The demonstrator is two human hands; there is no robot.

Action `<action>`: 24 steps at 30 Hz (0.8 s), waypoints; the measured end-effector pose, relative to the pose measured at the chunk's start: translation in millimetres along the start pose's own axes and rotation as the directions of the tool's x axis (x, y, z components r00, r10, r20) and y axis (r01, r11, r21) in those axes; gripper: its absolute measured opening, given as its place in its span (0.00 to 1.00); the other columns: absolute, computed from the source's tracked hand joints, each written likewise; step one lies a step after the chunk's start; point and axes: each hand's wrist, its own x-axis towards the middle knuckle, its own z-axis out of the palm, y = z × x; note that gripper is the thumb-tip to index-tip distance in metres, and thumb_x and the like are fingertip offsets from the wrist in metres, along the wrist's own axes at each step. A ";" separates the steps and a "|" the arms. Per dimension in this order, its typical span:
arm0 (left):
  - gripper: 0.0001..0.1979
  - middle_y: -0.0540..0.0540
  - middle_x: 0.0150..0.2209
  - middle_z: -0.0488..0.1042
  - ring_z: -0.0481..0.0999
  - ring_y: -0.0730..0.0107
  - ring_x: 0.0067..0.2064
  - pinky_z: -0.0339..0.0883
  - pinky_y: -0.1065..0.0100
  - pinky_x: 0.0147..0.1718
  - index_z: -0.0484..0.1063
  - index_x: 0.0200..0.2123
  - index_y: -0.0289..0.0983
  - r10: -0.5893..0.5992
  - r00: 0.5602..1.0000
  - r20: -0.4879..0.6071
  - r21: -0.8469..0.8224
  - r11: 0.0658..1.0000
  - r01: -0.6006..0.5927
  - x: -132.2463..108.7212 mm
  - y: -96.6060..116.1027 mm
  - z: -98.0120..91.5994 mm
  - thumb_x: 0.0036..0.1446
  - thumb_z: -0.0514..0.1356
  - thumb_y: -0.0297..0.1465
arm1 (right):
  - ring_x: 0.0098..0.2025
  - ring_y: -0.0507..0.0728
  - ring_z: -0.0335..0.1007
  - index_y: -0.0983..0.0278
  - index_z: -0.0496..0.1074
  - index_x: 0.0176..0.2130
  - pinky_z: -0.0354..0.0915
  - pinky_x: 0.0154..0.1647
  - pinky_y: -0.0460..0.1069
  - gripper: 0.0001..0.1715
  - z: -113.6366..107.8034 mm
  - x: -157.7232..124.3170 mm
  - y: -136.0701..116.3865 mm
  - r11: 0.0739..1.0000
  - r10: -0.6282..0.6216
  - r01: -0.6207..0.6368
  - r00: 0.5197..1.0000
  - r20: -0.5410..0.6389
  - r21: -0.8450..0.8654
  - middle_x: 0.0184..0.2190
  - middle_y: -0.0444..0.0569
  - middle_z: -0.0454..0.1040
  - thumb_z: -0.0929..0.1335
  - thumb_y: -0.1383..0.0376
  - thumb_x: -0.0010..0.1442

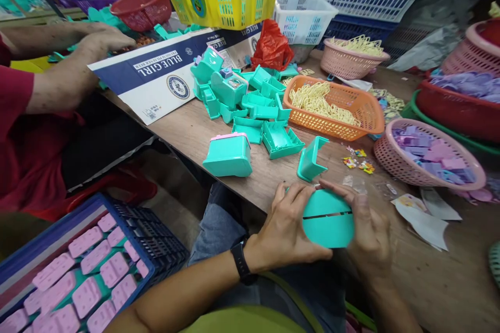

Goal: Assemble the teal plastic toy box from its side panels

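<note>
Between my two hands, at the table's front edge, is a teal plastic casing (pixel 328 230) with a dark gap running across it. My left hand (pixel 287 223), with a black band on its wrist, grips the casing's left side. My right hand (pixel 369 229) presses on the right side, fingers over the top edge. Just beyond stands a single teal bent part (pixel 311 160). Left of that rests a teal box with a pink rim (pixel 228 156). Open teal half shells (pixel 279 137) lie behind in a loose heap.
An orange basket (pixel 371 127) holds pale yellow loops; a pink basket (pixel 429 179) holds purple and pink parts. Tiny colourful pieces (pixel 359 161) and paper scraps (pixel 424 221) lie on the right. A cardboard sheet (pixel 156 80) separates a co-worker's hands (pixel 89 46). A blue crate (pixel 150 249) stands lower left.
</note>
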 end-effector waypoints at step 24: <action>0.40 0.39 0.56 0.76 0.76 0.49 0.56 0.72 0.53 0.56 0.68 0.61 0.36 -0.016 0.997 0.070 -0.142 0.990 0.026 0.6 0.2 -27.4 0.45 0.76 0.37 | 0.59 0.73 0.74 0.61 0.82 0.48 0.66 0.63 0.68 0.44 9.2 -12.8 27.6 0.802 0.558 -0.517 0.827 -0.064 0.300 0.53 0.56 0.81 0.62 0.31 0.60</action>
